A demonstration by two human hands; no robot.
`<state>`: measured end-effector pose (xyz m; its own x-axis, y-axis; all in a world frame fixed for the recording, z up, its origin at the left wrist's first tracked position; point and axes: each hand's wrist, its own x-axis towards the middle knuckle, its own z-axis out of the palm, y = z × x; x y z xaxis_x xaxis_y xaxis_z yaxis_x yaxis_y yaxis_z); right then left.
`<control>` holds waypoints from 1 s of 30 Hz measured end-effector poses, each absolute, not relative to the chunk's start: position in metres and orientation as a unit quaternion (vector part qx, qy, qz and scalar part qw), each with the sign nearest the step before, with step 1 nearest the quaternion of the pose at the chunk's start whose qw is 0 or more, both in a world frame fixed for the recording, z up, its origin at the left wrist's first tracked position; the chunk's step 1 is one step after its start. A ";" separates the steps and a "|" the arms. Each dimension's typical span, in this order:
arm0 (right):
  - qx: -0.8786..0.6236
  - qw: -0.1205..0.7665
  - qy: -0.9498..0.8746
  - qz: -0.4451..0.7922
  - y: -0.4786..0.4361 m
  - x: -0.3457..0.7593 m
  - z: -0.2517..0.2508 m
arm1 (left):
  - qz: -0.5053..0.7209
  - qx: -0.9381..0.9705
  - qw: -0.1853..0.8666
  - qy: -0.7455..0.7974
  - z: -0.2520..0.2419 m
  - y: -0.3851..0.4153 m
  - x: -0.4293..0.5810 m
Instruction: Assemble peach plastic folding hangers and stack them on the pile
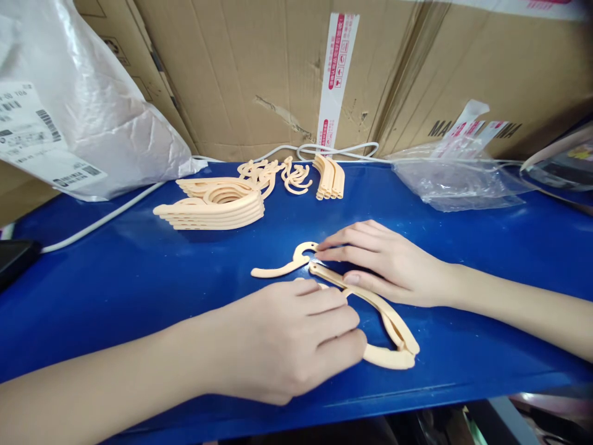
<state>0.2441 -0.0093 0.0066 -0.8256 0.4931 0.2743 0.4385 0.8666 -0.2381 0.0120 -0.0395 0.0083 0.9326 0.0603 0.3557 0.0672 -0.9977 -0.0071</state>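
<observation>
A cream plastic folding hanger (pixel 391 357) lies on the blue tabletop in front of me, its pieces folded into a loop at the lower right. My left hand (pixel 296 340) is closed over the near side of it, covering much of that part. A hanger hook (pixel 278 271) with a curled end rests just beyond, beside the narrow end of a hanger arm (pixel 370 300). My right hand (pixel 384 262) has its fingers stretched out, the fingertips at the curl of the hook and the thumb by the arm. What lies under the fingertips is hidden.
Behind the hands sit a stack of cream hangers (pixel 217 213), a heap of loose hooks (pixel 294 176) and several curved arms (pixel 330 178). Cardboard boxes (pixel 259 68) line the back. A silver-white parcel (pixel 115 117) stands left, a clear plastic bag (pixel 454 179) right. A white cable (pixel 99 222) crosses the left.
</observation>
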 end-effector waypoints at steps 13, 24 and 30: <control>-0.383 0.200 -0.902 -0.003 -0.002 0.250 -0.001 | -0.183 -0.979 0.013 -0.093 0.006 -0.030 0.010; -0.449 0.186 -0.873 0.032 0.009 0.257 0.001 | -0.193 -0.951 0.026 -0.240 0.001 -0.009 0.002; -0.491 0.265 -0.822 0.114 0.007 0.254 0.001 | -0.208 -0.907 -0.076 -0.359 0.005 -0.010 0.005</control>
